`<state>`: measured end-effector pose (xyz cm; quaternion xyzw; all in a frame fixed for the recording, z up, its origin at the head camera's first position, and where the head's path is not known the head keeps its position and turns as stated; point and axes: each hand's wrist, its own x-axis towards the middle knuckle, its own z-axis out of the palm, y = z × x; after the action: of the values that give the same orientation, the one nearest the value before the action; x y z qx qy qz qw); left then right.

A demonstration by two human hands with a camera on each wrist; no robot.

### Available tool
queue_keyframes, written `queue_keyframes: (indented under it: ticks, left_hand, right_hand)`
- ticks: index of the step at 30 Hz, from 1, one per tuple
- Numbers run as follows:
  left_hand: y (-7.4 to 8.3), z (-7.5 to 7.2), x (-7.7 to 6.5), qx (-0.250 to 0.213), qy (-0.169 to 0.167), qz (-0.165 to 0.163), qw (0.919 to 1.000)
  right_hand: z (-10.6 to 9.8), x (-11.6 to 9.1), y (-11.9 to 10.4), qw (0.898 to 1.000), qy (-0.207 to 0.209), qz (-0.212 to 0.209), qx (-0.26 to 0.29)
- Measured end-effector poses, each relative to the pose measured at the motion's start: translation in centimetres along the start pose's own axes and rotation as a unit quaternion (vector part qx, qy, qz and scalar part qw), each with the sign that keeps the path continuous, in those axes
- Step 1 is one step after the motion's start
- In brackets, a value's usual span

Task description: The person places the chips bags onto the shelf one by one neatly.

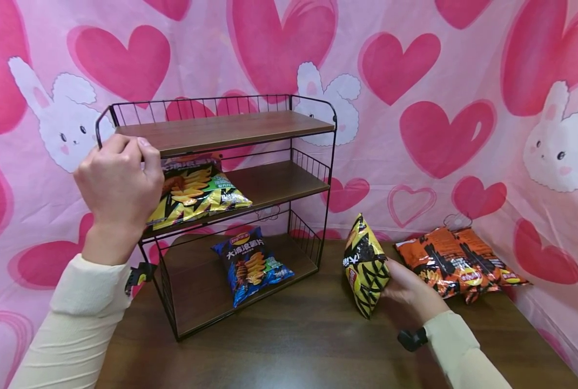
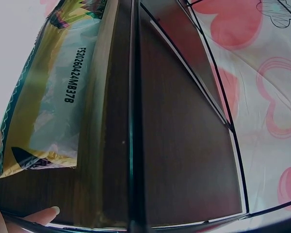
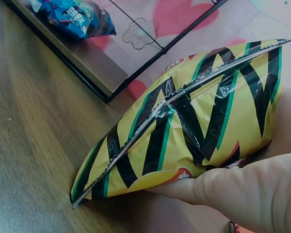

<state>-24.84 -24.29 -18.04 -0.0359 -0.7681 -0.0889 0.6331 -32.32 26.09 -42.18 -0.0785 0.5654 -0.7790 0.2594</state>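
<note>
My left hand grips the upper left corner of a three-tier shelf rack with black wire sides and brown boards. In the left wrist view its fingertip shows by the dark frame; most of that hand is out of that view. My right hand holds a yellow-and-black bag of potato chips over the table, right of the rack. In the right wrist view the bag is tilted, its crimped edge toward the camera, with the thumb along its side.
Yellow chip bags lie on the middle shelf's left part, partly behind my left hand. A blue chip bag leans on the bottom shelf. Orange chip bags lie overlapping at the table's back right. A pink heart-patterned cloth hangs behind the brown table.
</note>
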Motion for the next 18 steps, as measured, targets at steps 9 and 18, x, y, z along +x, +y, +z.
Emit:
queue_keyframes:
  ticks: [9,18]
  left_hand:
    - [-0.2,-0.1,-0.1,0.003,-0.006,0.001,1.0]
    - [-0.1,-0.2,-0.1,0.01,-0.012,0.004,0.9999]
  right_hand:
    - [-1.9,-1.5,-0.1,0.993,0.019,0.0,-0.115]
    - [-3.4,-1.7,-0.6,0.995,0.002,0.041,-0.088]
